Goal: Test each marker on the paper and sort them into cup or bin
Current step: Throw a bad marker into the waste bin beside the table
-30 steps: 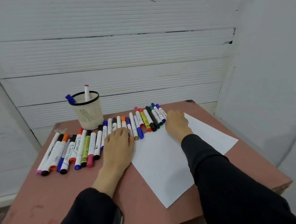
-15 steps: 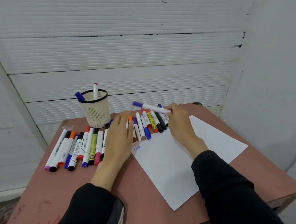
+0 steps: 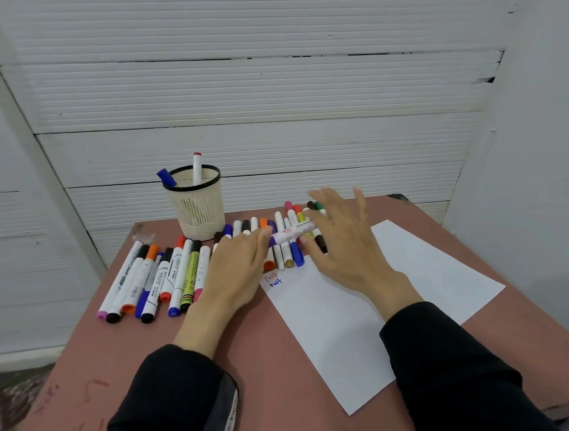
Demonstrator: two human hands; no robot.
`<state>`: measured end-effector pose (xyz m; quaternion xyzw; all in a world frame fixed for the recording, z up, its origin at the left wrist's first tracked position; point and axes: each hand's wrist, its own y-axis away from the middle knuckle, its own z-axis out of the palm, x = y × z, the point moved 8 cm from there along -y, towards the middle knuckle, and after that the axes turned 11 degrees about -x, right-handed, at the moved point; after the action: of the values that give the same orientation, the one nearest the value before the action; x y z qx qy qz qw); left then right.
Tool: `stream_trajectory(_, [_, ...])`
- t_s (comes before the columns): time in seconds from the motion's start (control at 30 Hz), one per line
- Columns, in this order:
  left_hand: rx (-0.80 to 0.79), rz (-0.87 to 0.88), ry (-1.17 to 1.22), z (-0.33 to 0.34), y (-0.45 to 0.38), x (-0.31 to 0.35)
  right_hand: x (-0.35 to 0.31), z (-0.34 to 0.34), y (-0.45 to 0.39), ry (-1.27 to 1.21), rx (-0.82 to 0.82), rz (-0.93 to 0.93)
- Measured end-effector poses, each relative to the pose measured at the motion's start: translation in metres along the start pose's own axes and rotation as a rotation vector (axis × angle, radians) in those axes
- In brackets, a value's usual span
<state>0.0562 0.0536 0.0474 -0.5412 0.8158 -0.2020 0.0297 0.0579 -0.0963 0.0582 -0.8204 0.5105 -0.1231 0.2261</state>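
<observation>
A white marker with a purple cap [image 3: 292, 233] hangs level just above the marker row, between my two hands. My left hand [image 3: 236, 271] pinches its purple cap end. My right hand [image 3: 344, 241] holds the barrel's other end near the thumb, with the remaining fingers spread and blurred. Below lies the white paper [image 3: 382, 309], with small red and blue test words [image 3: 273, 279] at its near-left corner. The cream mesh cup [image 3: 197, 207] stands at the back with a blue marker [image 3: 167, 177] and a red-tipped marker [image 3: 197, 167] in it.
Several capped markers lie side by side on the reddish table [image 3: 252, 367]: one group at the left [image 3: 154, 280], another along the paper's far edge [image 3: 288, 251]. White ribbed walls close in behind and to the right. No bin is in view.
My right hand lifted the purple marker out of the row and brought it left and lower. My left hand rose off the table and took its cap end.
</observation>
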Motion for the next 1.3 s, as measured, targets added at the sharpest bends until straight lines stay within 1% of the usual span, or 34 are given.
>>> stream_trajectory(0.03, [-0.008,0.024,-0.061,-0.002,0.001,0.001,-0.009,0.002,0.000,0.014,-0.014,-0.045])
stream_trajectory(0.1, [0.008,0.069,-0.227,-0.002,0.004,0.005,-0.024,0.008,0.001,-0.067,-0.052,-0.110])
stream_trajectory(0.13, [-0.015,0.067,-0.220,-0.001,0.004,0.001,-0.030,0.009,0.002,-0.120,-0.063,-0.117])
stream_trajectory(0.2, [-0.046,0.070,-0.178,0.003,0.003,-0.006,-0.036,0.008,0.004,-0.154,-0.053,-0.112])
stream_trajectory(0.23, [-0.037,0.072,-0.172,0.003,0.001,-0.006,-0.037,0.007,0.005,-0.149,-0.059,-0.107])
stream_trajectory(0.3, [-0.038,0.071,-0.245,0.001,0.001,-0.002,-0.038,0.004,0.005,-0.134,-0.095,-0.092])
stream_trajectory(0.4, [-0.084,0.053,-0.312,0.006,0.000,0.007,-0.036,0.004,0.005,-0.134,-0.151,-0.053])
stream_trajectory(0.43, [-0.124,0.026,-0.329,0.010,-0.001,0.005,-0.035,0.006,0.004,-0.132,-0.171,-0.036])
stream_trajectory(0.47, [-0.156,0.007,-0.352,0.014,-0.003,0.003,-0.034,0.007,0.004,-0.144,-0.191,-0.019])
stream_trajectory(0.53, [-0.165,0.000,-0.393,0.014,-0.003,0.000,-0.031,0.012,0.004,-0.220,-0.247,0.023])
stream_trajectory(0.63, [-0.073,0.028,-0.398,0.009,-0.003,0.002,-0.026,0.019,0.003,-0.380,-0.326,0.089])
stream_trajectory(0.7, [-0.070,0.021,-0.363,0.008,-0.002,0.004,-0.021,0.024,0.003,-0.463,-0.363,0.128])
stream_trajectory(0.73, [-0.098,0.013,-0.366,0.010,-0.002,0.004,-0.021,0.026,0.003,-0.490,-0.381,0.138])
stream_trajectory(0.8, [-0.063,0.049,-0.392,0.004,-0.001,0.010,-0.019,0.031,0.004,-0.523,-0.418,0.158])
stream_trajectory(0.83, [-0.077,0.057,-0.409,0.002,0.000,0.011,-0.018,0.033,0.003,-0.537,-0.437,0.174])
stream_trajectory(0.87, [-0.035,0.084,-0.405,-0.002,0.001,0.010,-0.016,0.033,0.004,-0.554,-0.450,0.194])
stream_trajectory(0.93, [0.080,0.073,-0.264,-0.013,0.003,0.001,-0.011,0.034,0.005,-0.581,-0.463,0.236])
stream_trajectory(0.97, [0.123,0.012,-0.132,-0.018,0.005,-0.009,-0.007,0.034,0.007,-0.573,-0.465,0.262])
stream_trajectory(1.0, [0.236,-0.057,0.038,-0.029,0.006,-0.024,-0.003,0.033,0.009,-0.560,-0.455,0.285])
stream_trajectory(1.03, [0.325,-0.169,0.263,-0.036,0.008,-0.041,0.001,0.032,0.011,-0.565,-0.432,0.303])
stream_trajectory(1.1, [0.426,-0.295,0.677,-0.035,0.015,-0.063,0.007,0.030,0.012,-0.658,-0.390,0.336])
stream_trajectory(1.13, [0.445,-0.311,0.777,-0.033,0.017,-0.067,0.007,0.029,0.012,-0.766,-0.357,0.335])
stream_trajectory(1.17, [0.431,-0.308,0.826,-0.031,0.016,-0.066,0.006,0.028,0.010,-0.908,-0.325,0.327])
stream_trajectory(1.23, [0.352,-0.284,0.907,-0.020,0.011,-0.065,0.005,0.023,0.007,-1.150,-0.265,0.322])
stream_trajectory(1.3, [0.285,-0.275,0.929,-0.013,0.006,-0.064,0.005,0.018,0.007,-1.372,-0.230,0.358])
